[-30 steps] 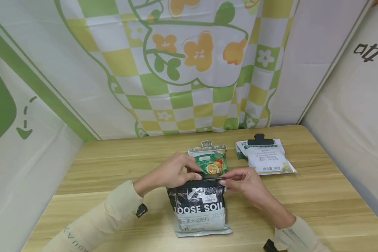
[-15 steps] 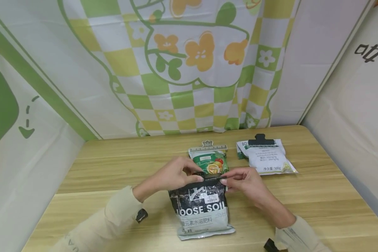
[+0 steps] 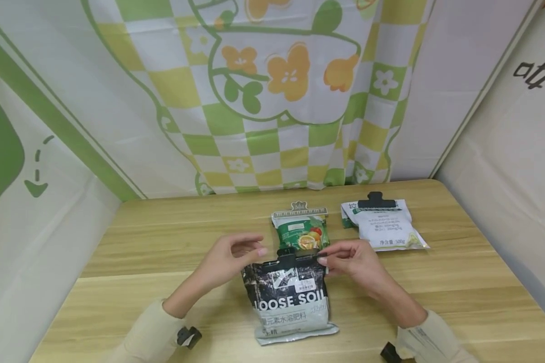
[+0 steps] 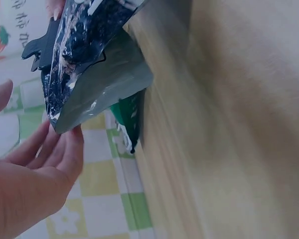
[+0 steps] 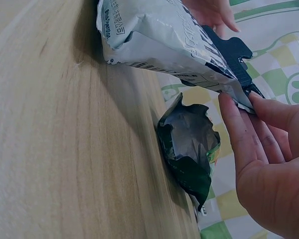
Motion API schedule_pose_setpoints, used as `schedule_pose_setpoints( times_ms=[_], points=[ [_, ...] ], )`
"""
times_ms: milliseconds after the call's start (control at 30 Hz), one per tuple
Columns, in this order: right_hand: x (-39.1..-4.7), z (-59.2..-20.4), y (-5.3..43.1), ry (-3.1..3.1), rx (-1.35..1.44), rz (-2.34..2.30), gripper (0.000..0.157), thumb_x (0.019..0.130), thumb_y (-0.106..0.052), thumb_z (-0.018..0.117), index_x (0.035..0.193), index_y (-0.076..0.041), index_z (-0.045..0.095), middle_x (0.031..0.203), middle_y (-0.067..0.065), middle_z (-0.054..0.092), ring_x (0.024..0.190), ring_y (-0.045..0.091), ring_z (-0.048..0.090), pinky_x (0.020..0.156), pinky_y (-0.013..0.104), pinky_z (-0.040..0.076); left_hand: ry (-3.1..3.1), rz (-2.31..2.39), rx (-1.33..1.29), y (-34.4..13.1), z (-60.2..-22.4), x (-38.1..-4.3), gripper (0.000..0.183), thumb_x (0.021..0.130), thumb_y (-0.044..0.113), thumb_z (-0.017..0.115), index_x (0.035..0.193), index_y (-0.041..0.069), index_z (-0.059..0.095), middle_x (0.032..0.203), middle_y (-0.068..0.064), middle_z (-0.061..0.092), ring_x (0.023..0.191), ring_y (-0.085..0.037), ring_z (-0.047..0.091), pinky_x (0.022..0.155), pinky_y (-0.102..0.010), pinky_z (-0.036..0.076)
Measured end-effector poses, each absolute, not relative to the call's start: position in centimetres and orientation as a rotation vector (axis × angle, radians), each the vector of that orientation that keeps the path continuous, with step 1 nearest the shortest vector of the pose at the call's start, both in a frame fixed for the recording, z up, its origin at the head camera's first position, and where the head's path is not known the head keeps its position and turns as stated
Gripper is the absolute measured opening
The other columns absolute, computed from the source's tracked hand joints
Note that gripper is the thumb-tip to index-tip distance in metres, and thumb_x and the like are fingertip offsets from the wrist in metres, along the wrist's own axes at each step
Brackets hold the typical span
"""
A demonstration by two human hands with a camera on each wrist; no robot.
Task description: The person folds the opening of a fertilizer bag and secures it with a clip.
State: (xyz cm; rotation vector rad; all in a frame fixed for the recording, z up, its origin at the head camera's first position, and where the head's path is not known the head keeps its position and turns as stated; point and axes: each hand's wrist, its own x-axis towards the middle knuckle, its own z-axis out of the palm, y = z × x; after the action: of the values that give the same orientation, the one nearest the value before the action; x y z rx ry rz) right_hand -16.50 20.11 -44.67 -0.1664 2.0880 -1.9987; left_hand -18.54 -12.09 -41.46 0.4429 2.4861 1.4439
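Observation:
A black and pale-grey fertilizer bag [image 3: 290,305], printed LOOSE SOIL, stands near the middle of the table with its top folded. A black clip [image 3: 286,258] bites the folded top edge. My right hand [image 3: 356,264] pinches the top right corner between thumb and fingers, as the right wrist view also shows [image 5: 269,144]. Beside the top left corner is my left hand [image 3: 229,259], thumb apart from the loosely bent fingers and nothing held. In the left wrist view, the fingers of the left hand [image 4: 40,174] are right at the bag's corner.
Behind the bag lies a green fruit-printed packet [image 3: 304,234] with a piano-patterned clip [image 3: 300,214]. To its right is a white 500g packet [image 3: 386,229] under a black clip [image 3: 377,201]. A checked curtain [image 3: 263,146] hangs behind the wooden table [image 3: 163,227].
My left hand has let go of the black clip and moved left, leaving the clip on the bag's top. The bag shifted slightly right earlier; my right hand keeps its pinch.

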Motion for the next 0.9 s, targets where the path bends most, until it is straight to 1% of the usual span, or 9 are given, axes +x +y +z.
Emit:
schedule_pose_setpoints(
  times_ms=[67,167,300,400,533,600,733,800,900],
  points=[
    [-16.5,-44.6,20.1,2.092,-0.161,-1.997,0.033,0.087,-0.004,0.082,0.115,0.012,0.072,0.101,0.011,0.082,0.079,0.019,0.08,0.082,0.046,0.066,2.477,1.479,0.357,-12.6,-41.7,-17.9,0.057,0.096,0.035,0.078,0.142,0.005,0.062,0.126,-0.009,0.076,0.119,-0.026,0.073,0.105,-0.04,0.059],
    [-16.4,-44.6,20.1,2.095,-0.164,-1.998,0.034,0.087,-0.004,0.082,0.115,0.012,0.072,0.102,0.012,0.082,0.078,0.019,0.08,0.081,0.047,0.066,2.481,1.477,0.246,-13.1,-42.2,-16.9,0.061,0.094,0.039,0.079,0.144,0.009,0.061,0.127,-0.007,0.076,0.121,-0.027,0.072,0.106,-0.044,0.059],
    [-16.4,-44.6,20.2,2.088,-0.173,-1.999,0.034,0.087,-0.004,0.082,0.116,0.012,0.071,0.102,0.011,0.082,0.078,0.02,0.08,0.082,0.047,0.066,2.485,1.446,0.132,-13.4,-43.2,-15.2,0.066,0.091,0.043,0.081,0.145,0.01,0.061,0.137,-0.014,0.071,0.125,-0.032,0.069,0.108,-0.05,0.057],
    [-16.4,-44.5,20.1,2.08,-0.18,-1.995,0.035,0.088,-0.004,0.081,0.116,0.012,0.071,0.102,0.01,0.082,0.079,0.02,0.08,0.083,0.047,0.065,2.435,1.471,0.088,-13.6,-44.2,-13.9,0.075,0.088,0.041,0.085,0.146,0.003,0.057,0.139,-0.02,0.068,0.123,-0.034,0.069,0.105,-0.05,0.058],
    [-16.4,-44.5,20.1,2.072,-0.176,-1.993,0.035,0.088,-0.004,0.081,0.116,0.012,0.071,0.101,0.008,0.082,0.079,0.02,0.08,0.083,0.048,0.065,2.328,1.517,0.112,-13.8,-45.4,-12.5,0.089,0.086,0.033,0.088,0.15,-0.01,0.045,0.136,-0.026,0.067,0.119,-0.034,0.071,0.1,-0.047,0.061],
    [-16.4,-44.5,20.1,2.07,-0.168,-1.994,0.034,0.088,-0.004,0.081,0.116,0.012,0.071,0.1,0.007,0.082,0.078,0.02,0.08,0.083,0.048,0.065,2.293,1.532,0.139,-13.7,-45.7,-11.9,0.094,0.086,0.03,0.088,0.151,-0.015,0.039,0.136,-0.029,0.066,0.117,-0.035,0.071,0.099,-0.046,0.062],
    [-16.4,-44.5,20.1,2.061,-0.176,-2.0,0.033,0.088,-0.003,0.08,0.116,0.012,0.071,0.1,0.007,0.082,0.079,0.02,0.08,0.083,0.048,0.065,2.264,1.535,0.141,-13.4,-45.9,-11.0,0.101,0.085,0.028,0.089,0.151,-0.022,0.031,0.131,-0.032,0.067,0.113,-0.034,0.073,0.097,-0.045,0.062],
    [-16.4,-44.5,20.2,2.057,-0.185,-2.002,0.034,0.088,-0.003,0.08,0.116,0.013,0.07,0.101,0.008,0.082,0.081,0.02,0.08,0.083,0.048,0.065,2.261,1.527,0.132,-13.2,-45.9,-10.6,0.103,0.085,0.028,0.088,0.151,-0.024,0.028,0.129,-0.032,0.069,0.113,-0.035,0.074,0.098,-0.046,0.062],
    [-16.5,-44.5,20.2,2.06,-0.194,-1.999,0.034,0.089,-0.004,0.08,0.117,0.013,0.07,0.102,0.008,0.082,0.082,0.02,0.08,0.084,0.048,0.065,2.276,1.502,0.101,-12.8,-46.1,-10.1,0.103,0.086,0.03,0.088,0.151,-0.024,0.029,0.122,-0.025,0.074,0.111,-0.033,0.074,0.099,-0.049,0.061]
  ],
)
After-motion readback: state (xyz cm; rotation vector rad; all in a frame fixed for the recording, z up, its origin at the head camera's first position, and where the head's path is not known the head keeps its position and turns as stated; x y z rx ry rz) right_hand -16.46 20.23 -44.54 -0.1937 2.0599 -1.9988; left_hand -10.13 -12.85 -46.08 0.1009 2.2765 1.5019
